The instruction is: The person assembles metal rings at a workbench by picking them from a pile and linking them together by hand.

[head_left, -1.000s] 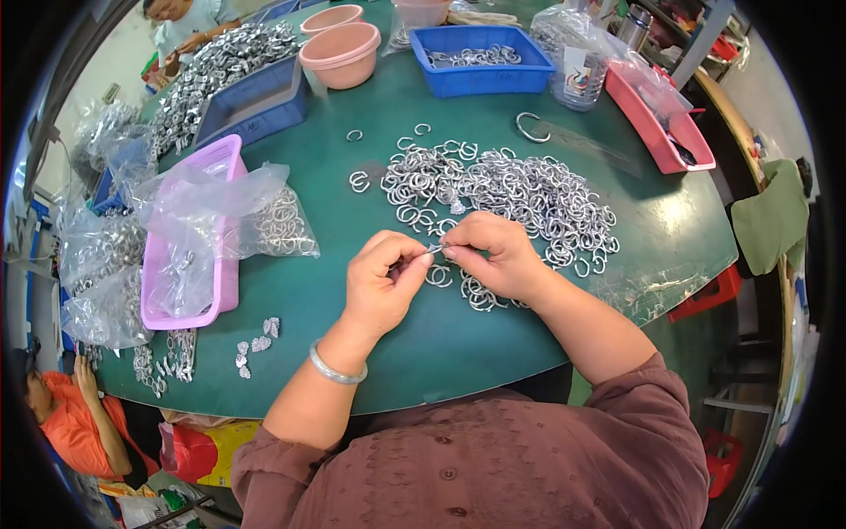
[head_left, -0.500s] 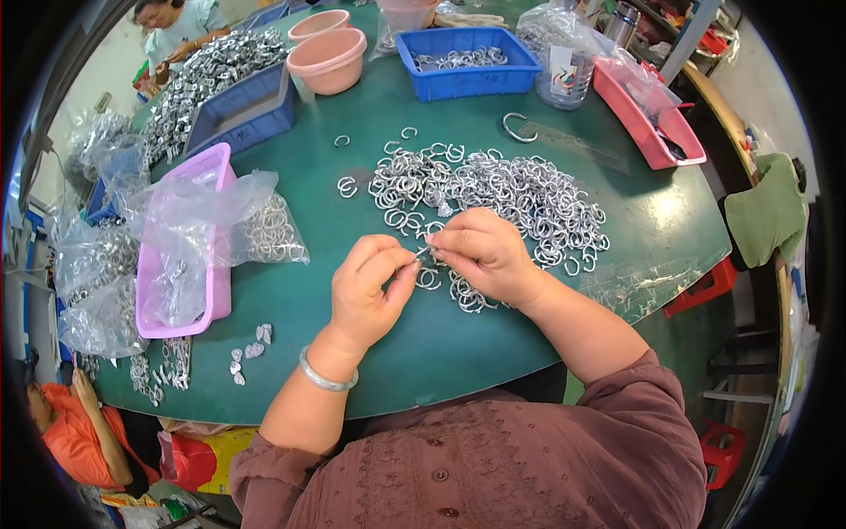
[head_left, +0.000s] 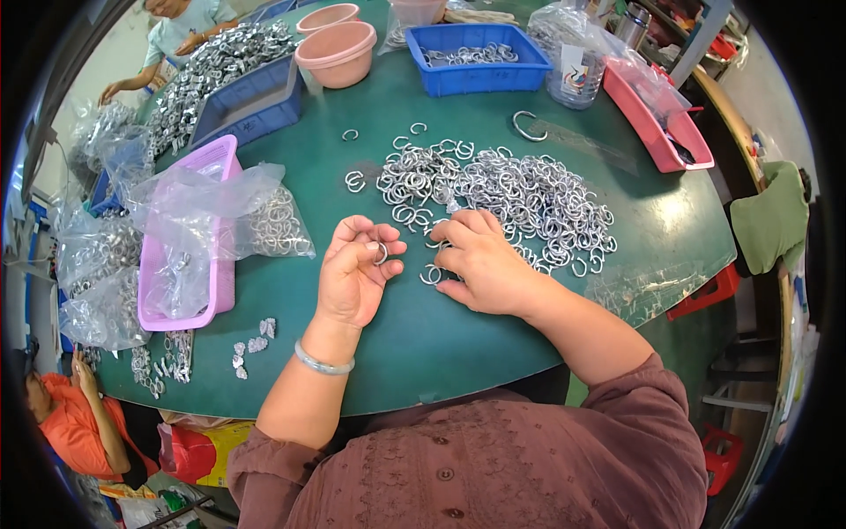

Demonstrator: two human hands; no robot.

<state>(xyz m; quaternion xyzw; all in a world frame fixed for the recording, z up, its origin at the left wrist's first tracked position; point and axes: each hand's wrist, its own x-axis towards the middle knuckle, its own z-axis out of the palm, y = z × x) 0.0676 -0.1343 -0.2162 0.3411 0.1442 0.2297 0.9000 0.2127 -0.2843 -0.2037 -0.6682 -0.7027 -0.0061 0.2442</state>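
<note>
Raised over the green table, my left hand [head_left: 349,275] is turned partly palm up and pinches a small open metal ring [head_left: 381,254] between thumb and fingers. A bangle circles that wrist. My right hand [head_left: 490,267] reaches palm down at the near edge of a heap of silvery open rings [head_left: 538,201]. Its thumb and fingers are bent and spread apart, with loose rings [head_left: 431,274] at their tips; the underside of this hand is hidden. A few single rings [head_left: 354,182] lie left of the heap.
On the left stands a purple basket [head_left: 231,264] with clear bags of rings. Small silvery pieces [head_left: 256,344] lie near it. Farther off are blue trays [head_left: 441,81], a pink basin [head_left: 336,55] and a red tray [head_left: 643,132]. Two other people sit at the left.
My hands have come apart. The left has turned palm up with the ring, while the right has lowered toward the loose rings. The person at the far left has stretched out an arm.
</note>
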